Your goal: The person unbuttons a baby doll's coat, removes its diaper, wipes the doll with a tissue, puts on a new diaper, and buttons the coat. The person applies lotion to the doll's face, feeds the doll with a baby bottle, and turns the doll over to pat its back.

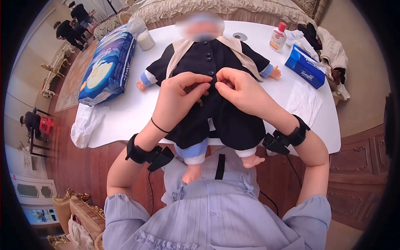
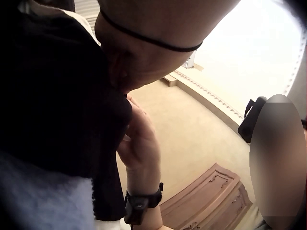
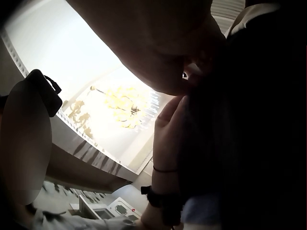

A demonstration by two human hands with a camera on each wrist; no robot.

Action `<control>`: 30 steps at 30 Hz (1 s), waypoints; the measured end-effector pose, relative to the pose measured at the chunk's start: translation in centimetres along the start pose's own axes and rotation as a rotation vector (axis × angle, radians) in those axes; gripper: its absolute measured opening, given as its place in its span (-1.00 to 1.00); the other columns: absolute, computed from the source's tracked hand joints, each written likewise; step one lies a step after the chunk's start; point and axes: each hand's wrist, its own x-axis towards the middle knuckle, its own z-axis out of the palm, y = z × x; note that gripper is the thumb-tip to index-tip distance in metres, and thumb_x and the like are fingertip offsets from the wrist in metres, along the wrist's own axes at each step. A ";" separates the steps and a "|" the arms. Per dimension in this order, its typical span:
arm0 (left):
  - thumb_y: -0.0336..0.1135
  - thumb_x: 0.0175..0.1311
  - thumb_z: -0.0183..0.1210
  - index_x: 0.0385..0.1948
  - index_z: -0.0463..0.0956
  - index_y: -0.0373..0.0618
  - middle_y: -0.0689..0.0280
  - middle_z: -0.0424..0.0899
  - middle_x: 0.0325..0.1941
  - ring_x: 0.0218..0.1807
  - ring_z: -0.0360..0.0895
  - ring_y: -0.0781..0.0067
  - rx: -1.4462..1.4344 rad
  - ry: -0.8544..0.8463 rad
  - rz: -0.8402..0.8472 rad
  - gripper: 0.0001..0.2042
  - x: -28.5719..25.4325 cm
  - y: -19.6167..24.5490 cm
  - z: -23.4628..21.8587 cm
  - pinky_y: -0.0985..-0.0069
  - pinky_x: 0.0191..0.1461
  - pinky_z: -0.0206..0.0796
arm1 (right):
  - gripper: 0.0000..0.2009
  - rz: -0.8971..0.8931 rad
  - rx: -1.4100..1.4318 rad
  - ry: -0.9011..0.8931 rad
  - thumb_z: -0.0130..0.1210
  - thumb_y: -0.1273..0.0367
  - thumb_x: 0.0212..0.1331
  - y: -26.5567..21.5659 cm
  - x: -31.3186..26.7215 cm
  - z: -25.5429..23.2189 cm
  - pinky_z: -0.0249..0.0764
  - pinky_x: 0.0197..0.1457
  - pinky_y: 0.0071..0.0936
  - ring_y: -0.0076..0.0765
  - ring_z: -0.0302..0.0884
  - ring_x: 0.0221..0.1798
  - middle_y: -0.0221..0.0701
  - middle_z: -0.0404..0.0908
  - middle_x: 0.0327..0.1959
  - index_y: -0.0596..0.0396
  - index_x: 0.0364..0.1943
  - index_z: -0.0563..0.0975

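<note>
buttoning step, mid-front of black coat (image 1: 216, 112) on doll (image 1: 208, 83) lying centre of white desk (image 1: 129, 112). left hand (image 1: 183, 98) and right hand (image 1: 241, 91) grip pinching the placket. next probably calls for pushing button through hole.

Lying face up along the middle of the table (image 1: 125, 112), with both feet hanging over the near edge: the doll (image 1: 214, 104). Pinching the coat (image 1: 221, 116) front at the doll's chest, fingertips nearly touching: left hand (image 1: 183, 98) and right hand (image 1: 241, 91). Lying left of the grip, running toward the far edge: the diaper pack (image 1: 108, 64). Sitting beyond it, far left of the grip: the jar (image 1: 143, 37). Standing far right behind the grip: the bottle (image 1: 278, 36). Resting right of the grip: the tissue pack (image 1: 306, 66), with a loose tissue (image 1: 304, 102) lying nearer.
</note>
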 end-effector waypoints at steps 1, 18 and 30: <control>-0.53 0.23 0.21 -0.19 0.65 -0.30 0.27 0.71 -0.32 -0.36 0.65 0.60 -0.008 0.000 -0.011 -0.85 0.1 0.0 0.0 0.66 -0.37 0.47 | -0.80 0.006 -0.020 0.010 0.07 0.37 0.17 -0.2 0.0 0.0 0.44 -0.31 -0.41 -0.36 0.53 -0.44 -0.18 0.57 -0.47 0.29 -0.30 0.52; -0.54 0.14 0.27 -0.20 0.63 -0.27 0.22 0.67 -0.25 -0.29 0.64 0.42 0.348 0.006 0.299 -0.82 0.1 0.1 -0.3 0.56 -0.24 0.45 | -0.80 -0.066 0.064 0.089 0.17 0.39 0.18 0.7 0.1 0.3 0.34 -0.42 -0.52 -0.60 0.39 -0.51 -0.33 0.56 -0.54 0.33 -0.34 0.58; -0.52 0.14 0.25 -0.20 0.54 -0.26 0.15 0.61 -0.28 -0.22 0.59 0.13 0.421 0.015 0.481 -0.80 0.3 -0.8 -0.3 0.37 -0.14 0.45 | -0.87 -0.189 -0.192 0.183 0.12 0.42 0.18 -0.7 -0.3 1.1 0.40 -0.36 -0.33 -0.13 0.52 -0.42 -0.22 0.52 -0.40 0.23 -0.33 0.49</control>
